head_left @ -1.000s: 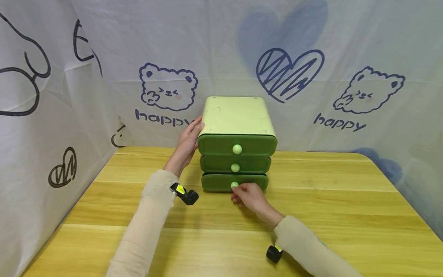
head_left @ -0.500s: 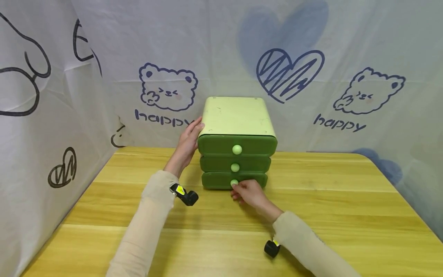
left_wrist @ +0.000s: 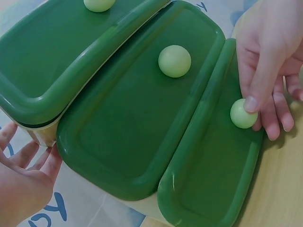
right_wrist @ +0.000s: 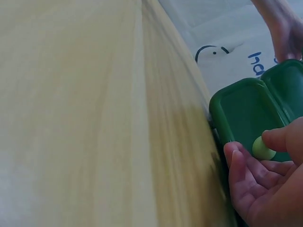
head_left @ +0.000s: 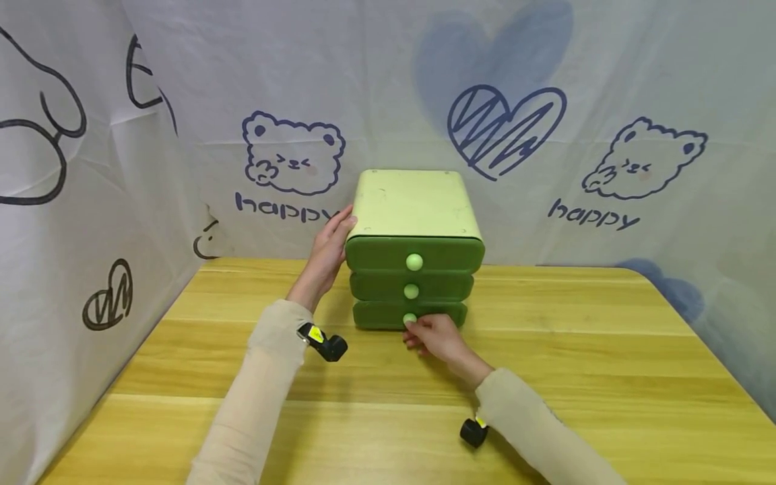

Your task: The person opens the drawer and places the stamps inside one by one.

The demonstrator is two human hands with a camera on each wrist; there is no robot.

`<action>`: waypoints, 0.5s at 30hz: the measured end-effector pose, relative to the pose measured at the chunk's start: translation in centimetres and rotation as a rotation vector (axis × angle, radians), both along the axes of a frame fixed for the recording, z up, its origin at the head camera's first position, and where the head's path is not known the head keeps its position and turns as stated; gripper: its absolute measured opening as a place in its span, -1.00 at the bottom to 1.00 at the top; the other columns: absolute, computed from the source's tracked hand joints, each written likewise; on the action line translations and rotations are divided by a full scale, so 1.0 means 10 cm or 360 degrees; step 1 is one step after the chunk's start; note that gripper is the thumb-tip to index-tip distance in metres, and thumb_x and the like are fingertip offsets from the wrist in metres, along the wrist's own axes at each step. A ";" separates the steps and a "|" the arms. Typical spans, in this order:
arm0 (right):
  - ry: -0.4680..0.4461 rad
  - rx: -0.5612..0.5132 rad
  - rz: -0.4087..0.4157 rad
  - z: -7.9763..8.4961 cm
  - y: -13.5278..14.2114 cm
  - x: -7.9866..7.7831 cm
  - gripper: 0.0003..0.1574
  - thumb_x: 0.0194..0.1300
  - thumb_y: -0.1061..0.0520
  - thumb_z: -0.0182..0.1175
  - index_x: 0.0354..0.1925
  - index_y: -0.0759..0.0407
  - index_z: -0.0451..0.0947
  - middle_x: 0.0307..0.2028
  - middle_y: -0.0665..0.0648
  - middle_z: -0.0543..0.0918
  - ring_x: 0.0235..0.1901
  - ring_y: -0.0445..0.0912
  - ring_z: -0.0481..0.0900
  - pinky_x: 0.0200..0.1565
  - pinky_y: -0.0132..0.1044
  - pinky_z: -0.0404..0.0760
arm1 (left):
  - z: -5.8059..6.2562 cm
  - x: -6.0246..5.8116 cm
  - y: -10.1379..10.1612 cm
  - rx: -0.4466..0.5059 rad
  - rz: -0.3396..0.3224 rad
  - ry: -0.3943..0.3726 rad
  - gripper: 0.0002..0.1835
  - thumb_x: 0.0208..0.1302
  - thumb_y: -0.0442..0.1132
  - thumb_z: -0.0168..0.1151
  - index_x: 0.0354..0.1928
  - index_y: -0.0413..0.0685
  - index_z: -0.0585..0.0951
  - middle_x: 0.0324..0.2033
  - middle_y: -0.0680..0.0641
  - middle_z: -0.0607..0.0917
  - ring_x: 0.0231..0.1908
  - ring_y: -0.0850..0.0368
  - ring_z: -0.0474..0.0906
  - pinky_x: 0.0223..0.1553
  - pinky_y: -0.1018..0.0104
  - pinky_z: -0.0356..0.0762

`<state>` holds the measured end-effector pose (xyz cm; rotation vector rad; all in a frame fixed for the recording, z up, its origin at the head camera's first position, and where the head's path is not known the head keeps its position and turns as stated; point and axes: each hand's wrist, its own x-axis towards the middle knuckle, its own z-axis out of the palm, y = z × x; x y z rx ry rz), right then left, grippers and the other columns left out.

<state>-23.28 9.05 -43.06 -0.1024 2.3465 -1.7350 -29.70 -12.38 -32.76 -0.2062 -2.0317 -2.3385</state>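
Note:
A small drawer cabinet (head_left: 418, 202) with a pale yellow-green top and three dark green drawers stands toward the back of the table. My left hand (head_left: 327, 252) rests its fingers against the cabinet's left side. In the left wrist view, that left hand (left_wrist: 28, 175) touches the wall below the top drawer (left_wrist: 57, 56). My right hand (head_left: 441, 338) pinches the round light green knob (head_left: 410, 318) of the bottom drawer (head_left: 378, 315). In the right wrist view, the thumb lies on the knob (right_wrist: 262, 149), with the fingers under it. All three drawer fronts sit close to the cabinet.
The wood-grain table (head_left: 576, 357) spreads around the cabinet. Behind it hangs a white cloth (head_left: 394, 81) printed with bears and hearts. A black wrist camera (head_left: 330, 347) sits on the left sleeve, another black camera (head_left: 473, 432) on the right.
The bottom drawer has slid a little inward, away from me, with my right hand following it on the knob. My left hand stays against the cabinet's side.

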 end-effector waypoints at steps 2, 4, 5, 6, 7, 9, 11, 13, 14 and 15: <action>-0.0010 -0.0013 0.0002 -0.01 0.01 0.00 -0.69 0.43 0.17 0.11 -0.24 0.45 0.63 -0.36 0.21 0.72 -0.40 -0.09 0.66 -0.46 -0.34 0.62 | 0.00 0.00 0.01 -0.0002 -0.0004 -0.0003 -0.35 0.40 0.00 0.03 0.48 0.07 0.19 0.45 -0.05 0.15 0.33 0.05 0.22 0.28 0.17 0.29; -0.0020 -0.0024 0.0004 -0.03 0.01 0.00 -0.69 0.43 0.17 0.11 -0.23 0.45 0.63 -0.36 0.20 0.72 -0.41 -0.09 0.66 -0.46 -0.35 0.62 | -0.01 -0.01 0.01 -0.0011 0.0004 -0.0005 -0.35 0.39 0.00 0.03 0.48 0.07 0.20 0.44 -0.06 0.15 0.32 0.04 0.23 0.27 0.17 0.30; -0.0021 -0.0028 0.0005 -0.03 0.01 -0.01 -0.68 0.43 0.17 0.11 -0.23 0.44 0.63 -0.36 0.19 0.72 -0.41 -0.10 0.66 -0.47 -0.35 0.62 | -0.01 -0.01 0.01 -0.0015 0.0008 -0.0005 -0.35 0.39 0.01 0.03 0.48 0.08 0.20 0.44 -0.06 0.15 0.32 0.04 0.23 0.27 0.17 0.30; -0.0019 -0.0032 0.0007 -0.03 0.01 -0.01 -0.68 0.43 0.16 0.11 -0.24 0.44 0.63 -0.37 0.19 0.72 -0.41 -0.10 0.66 -0.47 -0.35 0.62 | -0.01 -0.01 0.01 -0.0020 0.0009 -0.0003 -0.34 0.39 0.01 0.03 0.48 0.07 0.20 0.44 -0.06 0.15 0.32 0.04 0.24 0.27 0.16 0.30; -0.0017 -0.0033 0.0008 -0.04 0.02 -0.02 -0.68 0.43 0.16 0.11 -0.24 0.43 0.63 -0.37 0.18 0.72 -0.42 -0.10 0.66 -0.46 -0.34 0.62 | -0.01 -0.02 0.01 -0.0017 0.0010 -0.0002 -0.35 0.39 0.01 0.03 0.48 0.08 0.20 0.44 -0.06 0.15 0.32 0.04 0.24 0.27 0.16 0.31; -0.0012 -0.0035 0.0011 -0.04 0.03 -0.02 -0.70 0.42 0.17 0.12 -0.24 0.43 0.63 -0.37 0.18 0.72 -0.42 -0.10 0.66 -0.45 -0.33 0.63 | -0.01 -0.02 0.01 -0.0020 0.0011 -0.0004 -0.34 0.39 0.01 0.03 0.48 0.07 0.20 0.44 -0.06 0.15 0.32 0.04 0.24 0.27 0.17 0.31; -0.0003 -0.0035 0.0011 -0.05 0.04 -0.02 -0.72 0.38 0.19 0.16 -0.22 0.45 0.62 -0.38 0.20 0.72 -0.42 -0.09 0.67 -0.45 -0.32 0.63 | 0.00 -0.03 0.01 -0.0002 0.0012 -0.0019 -0.35 0.40 0.01 0.04 0.47 0.06 0.21 0.44 -0.07 0.17 0.31 0.04 0.26 0.26 0.19 0.32; 0.0019 -0.0025 0.0016 -0.05 0.07 0.00 -0.73 0.33 0.22 0.20 -0.17 0.48 0.60 -0.38 0.23 0.72 -0.42 -0.07 0.67 -0.45 -0.30 0.64 | 0.00 -0.03 0.01 0.0008 0.0019 -0.0036 -0.36 0.41 0.01 0.05 0.46 0.01 0.23 0.43 -0.08 0.19 0.32 0.04 0.26 0.26 0.22 0.33; 0.0032 -0.0014 0.0022 -0.05 0.10 0.01 -0.72 0.31 0.24 0.22 -0.14 0.50 0.59 -0.38 0.25 0.72 -0.42 -0.06 0.68 -0.45 -0.30 0.64 | 0.00 -0.02 0.01 0.0003 0.0027 -0.0044 -0.36 0.42 0.01 0.05 0.45 -0.02 0.24 0.42 -0.08 0.20 0.31 0.03 0.27 0.25 0.22 0.33; 0.0044 0.0003 0.0031 -0.05 0.12 0.03 -0.70 0.29 0.25 0.23 -0.11 0.51 0.57 -0.38 0.25 0.72 -0.41 -0.05 0.68 -0.45 -0.29 0.64 | 0.00 -0.01 0.01 -0.0012 0.0039 -0.0046 -0.37 0.43 0.02 0.04 0.44 -0.05 0.25 0.42 -0.09 0.22 0.30 0.02 0.28 0.25 0.22 0.34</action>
